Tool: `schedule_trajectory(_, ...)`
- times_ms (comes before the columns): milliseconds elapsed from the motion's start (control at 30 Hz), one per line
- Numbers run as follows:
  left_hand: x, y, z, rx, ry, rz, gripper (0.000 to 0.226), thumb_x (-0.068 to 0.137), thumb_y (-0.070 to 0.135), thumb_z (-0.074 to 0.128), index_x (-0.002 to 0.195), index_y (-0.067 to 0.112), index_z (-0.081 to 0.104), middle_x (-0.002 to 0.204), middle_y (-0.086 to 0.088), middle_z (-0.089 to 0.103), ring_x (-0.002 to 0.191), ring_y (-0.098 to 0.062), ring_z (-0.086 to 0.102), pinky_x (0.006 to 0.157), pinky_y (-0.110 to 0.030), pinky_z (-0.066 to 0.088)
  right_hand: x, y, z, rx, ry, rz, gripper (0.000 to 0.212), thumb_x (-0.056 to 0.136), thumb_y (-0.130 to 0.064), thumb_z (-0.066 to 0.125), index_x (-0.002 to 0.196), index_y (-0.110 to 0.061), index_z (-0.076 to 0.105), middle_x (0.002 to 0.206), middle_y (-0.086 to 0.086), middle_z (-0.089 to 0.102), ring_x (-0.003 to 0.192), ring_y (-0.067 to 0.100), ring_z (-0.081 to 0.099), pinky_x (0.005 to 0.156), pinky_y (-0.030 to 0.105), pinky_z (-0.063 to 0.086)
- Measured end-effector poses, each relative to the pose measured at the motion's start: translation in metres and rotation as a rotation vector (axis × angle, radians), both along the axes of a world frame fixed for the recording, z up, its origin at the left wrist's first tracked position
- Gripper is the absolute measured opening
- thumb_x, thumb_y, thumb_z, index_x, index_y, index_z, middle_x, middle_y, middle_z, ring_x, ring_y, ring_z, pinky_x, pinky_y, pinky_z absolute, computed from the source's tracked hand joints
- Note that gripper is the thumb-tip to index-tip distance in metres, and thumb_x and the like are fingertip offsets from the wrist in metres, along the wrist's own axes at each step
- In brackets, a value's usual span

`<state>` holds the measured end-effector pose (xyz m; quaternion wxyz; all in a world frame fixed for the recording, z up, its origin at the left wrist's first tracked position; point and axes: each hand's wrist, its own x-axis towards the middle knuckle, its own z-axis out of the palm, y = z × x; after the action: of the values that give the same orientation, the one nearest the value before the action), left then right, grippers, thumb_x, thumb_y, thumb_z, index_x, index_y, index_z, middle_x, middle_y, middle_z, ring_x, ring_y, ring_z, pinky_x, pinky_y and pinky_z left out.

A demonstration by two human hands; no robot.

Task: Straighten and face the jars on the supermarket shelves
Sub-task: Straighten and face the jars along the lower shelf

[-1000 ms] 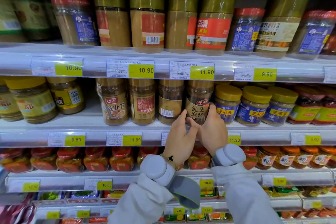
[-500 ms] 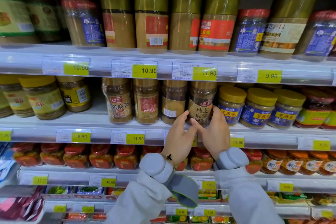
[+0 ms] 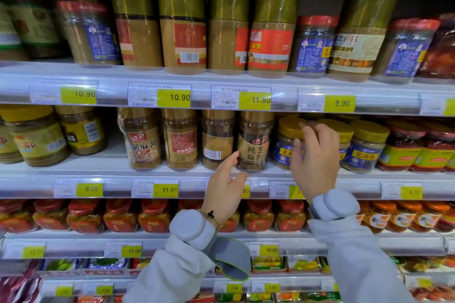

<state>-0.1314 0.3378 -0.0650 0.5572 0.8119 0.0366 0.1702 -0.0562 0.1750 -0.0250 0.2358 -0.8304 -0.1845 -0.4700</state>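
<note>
On the middle shelf (image 3: 110, 174) stands a brown sesame-paste jar (image 3: 256, 135) with its label facing out. My left hand (image 3: 225, 187) is below and to the left of it, fingers relaxed, and its thumb tip touches the jar's lower left side. My right hand (image 3: 317, 162) is on the neighbouring yellow-lidded jar (image 3: 285, 130) with a blue label; its fingers curl over the lid edge and its thumb lies against the front. Left of the brown jar, another jar (image 3: 216, 140) shows its barcode.
Tall gold-capped jars (image 3: 182, 27) line the upper shelf, some showing barcodes. More yellow-lidded jars (image 3: 366, 145) stand to the right of my right hand. Red-lidded jars (image 3: 118, 216) fill the shelf below. Yellow price tags (image 3: 173, 98) run along the shelf edges.
Both hands have let go of the brown jar. My right hand moved right onto the yellow-lidded jar, and my left hand dropped a little and opened.
</note>
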Motion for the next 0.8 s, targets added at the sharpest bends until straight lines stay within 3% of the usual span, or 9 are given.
schedule_trajectory(133,0.001,-0.001,-0.002,-0.034,0.007,0.017,0.048,0.094,0.019,0.046,0.139,0.029,0.034,0.141,0.006,0.042,0.114,0.000,0.041,0.090,-0.018,0.031,0.011,-0.007,0.002,-0.162,0.149,0.022,0.027,0.087,-0.014,0.060,0.107,0.004,0.060,0.095,0.024,0.061,0.091,0.042,0.054,0.075,0.046,0.041)
schedule_trajectory(300,0.003,-0.007,-0.006,-0.059,-0.022,0.059,0.049,0.093,0.015,0.047,0.139,0.027,0.035,0.137,0.008,0.042,0.115,0.000,0.040,0.088,-0.014,0.033,0.023,-0.007,0.016,-0.085,0.248,0.078,0.017,0.087,-0.013,0.058,0.100,-0.003,0.062,0.098,0.021,0.062,0.091,0.040,0.054,0.074,0.042,0.040)
schedule_trajectory(400,-0.001,-0.019,-0.004,-0.090,-0.145,0.193,0.044,0.090,0.004,0.049,0.130,0.023,0.046,0.124,0.008,0.048,0.109,-0.003,0.047,0.075,-0.001,0.035,0.025,-0.008,0.023,-0.055,0.211,0.100,0.010,0.083,-0.005,0.057,0.089,-0.007,0.065,0.089,0.017,0.065,0.084,0.038,0.057,0.064,0.033,0.035)
schedule_trajectory(500,-0.006,-0.037,0.002,-0.015,-0.312,0.294,0.045,0.082,-0.005,0.049,0.112,0.028,0.055,0.108,0.009,0.052,0.100,0.000,0.051,0.071,-0.006,0.039,0.026,-0.012,0.025,-0.054,0.224,0.134,0.009,0.082,-0.003,0.057,0.083,-0.007,0.065,0.085,0.015,0.065,0.082,0.036,0.057,0.062,0.032,0.032)
schedule_trajectory(633,-0.001,-0.061,0.013,0.087,-0.254,0.130,0.044,0.086,0.003,0.049,0.124,0.025,0.053,0.121,0.010,0.053,0.111,-0.003,0.050,0.091,-0.023,0.043,0.028,-0.022,0.028,-0.074,0.263,0.237,0.009,0.085,-0.004,0.055,0.085,-0.006,0.064,0.085,0.014,0.065,0.077,0.035,0.060,0.067,0.038,0.047)
schedule_trajectory(700,0.007,-0.072,0.017,0.116,-0.178,0.071,0.048,0.089,0.008,0.048,0.135,0.019,0.042,0.136,0.006,0.046,0.123,-0.009,0.043,0.102,-0.032,0.039,0.027,-0.027,0.029,-0.083,0.245,0.270,0.009,0.084,-0.003,0.056,0.086,-0.006,0.065,0.088,0.014,0.066,0.079,0.032,0.060,0.069,0.036,0.046)
schedule_trajectory(800,0.020,-0.082,0.020,0.160,-0.088,0.038,0.055,0.090,0.011,0.049,0.142,0.014,0.029,0.144,0.001,0.037,0.130,-0.015,0.037,0.104,-0.036,0.036,0.028,-0.027,0.026,-0.087,0.230,0.293,0.008,0.085,-0.004,0.058,0.087,-0.005,0.065,0.088,0.013,0.066,0.082,0.030,0.060,0.070,0.034,0.044)
